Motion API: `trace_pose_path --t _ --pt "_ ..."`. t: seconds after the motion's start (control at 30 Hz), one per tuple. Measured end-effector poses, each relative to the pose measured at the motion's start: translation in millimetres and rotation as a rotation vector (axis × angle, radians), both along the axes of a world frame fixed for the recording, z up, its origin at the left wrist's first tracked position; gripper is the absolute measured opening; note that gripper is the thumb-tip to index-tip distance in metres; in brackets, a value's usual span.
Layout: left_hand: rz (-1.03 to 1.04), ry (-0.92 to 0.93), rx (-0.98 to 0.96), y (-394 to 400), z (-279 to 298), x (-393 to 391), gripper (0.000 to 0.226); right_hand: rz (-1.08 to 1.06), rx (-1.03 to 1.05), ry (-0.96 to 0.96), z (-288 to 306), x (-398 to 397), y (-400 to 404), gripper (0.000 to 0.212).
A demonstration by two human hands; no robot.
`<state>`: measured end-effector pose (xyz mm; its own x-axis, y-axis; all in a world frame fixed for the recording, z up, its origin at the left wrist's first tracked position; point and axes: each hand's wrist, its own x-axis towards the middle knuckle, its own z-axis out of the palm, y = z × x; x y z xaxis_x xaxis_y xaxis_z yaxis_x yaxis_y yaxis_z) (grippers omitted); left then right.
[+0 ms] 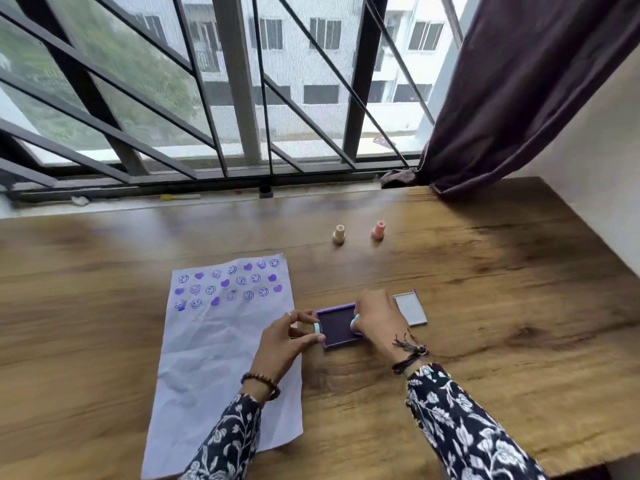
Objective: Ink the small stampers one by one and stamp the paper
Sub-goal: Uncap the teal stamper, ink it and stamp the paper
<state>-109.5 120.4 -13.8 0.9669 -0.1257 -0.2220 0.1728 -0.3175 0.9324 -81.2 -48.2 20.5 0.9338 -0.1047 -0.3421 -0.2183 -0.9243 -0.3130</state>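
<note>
A purple ink pad (337, 325) lies open on the wooden table, its lid (410, 308) beside it on the right. My right hand (379, 322) is shut on a small pale blue-green stamper (355, 321) pressed onto the pad's right side. My left hand (292, 332) pinches another small pale stamper (317, 328) at the pad's left edge. A white sheet of paper (221, 358) lies to the left, its top rows covered in purple smiley and heart prints. A beige stamper (339, 234) and a pink stamper (379, 230) stand upright farther back.
The wooden table (485, 306) runs to a window sill with metal bars (239, 98). A dark curtain (519, 98) hangs at the right, touching the table's back corner. A small dark cap (265, 191) sits on the sill.
</note>
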Motion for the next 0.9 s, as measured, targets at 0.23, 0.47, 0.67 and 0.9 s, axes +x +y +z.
trace_pose_path --t 0.23,0.47,0.67,0.9 --pt "0.098 -0.069 -0.069 75.9 7.7 -6.6 0.011 -0.590 0.870 -0.049 1.2 -27.6 30.1 0.019" --pt "0.100 -0.215 0.343 183.2 -3.8 -10.8 0.019 -0.890 1.644 0.148 -2.3 -59.4 157.2 0.013" --pt "-0.071 -0.204 0.393 205.9 -23.5 -26.6 0.027 -0.763 1.612 0.042 -11.0 -66.0 220.6 0.015" --pt "-0.008 -0.167 0.176 192.1 -17.6 -55.3 0.021 -0.674 1.363 -0.102 -16.8 -57.4 251.8 0.009"
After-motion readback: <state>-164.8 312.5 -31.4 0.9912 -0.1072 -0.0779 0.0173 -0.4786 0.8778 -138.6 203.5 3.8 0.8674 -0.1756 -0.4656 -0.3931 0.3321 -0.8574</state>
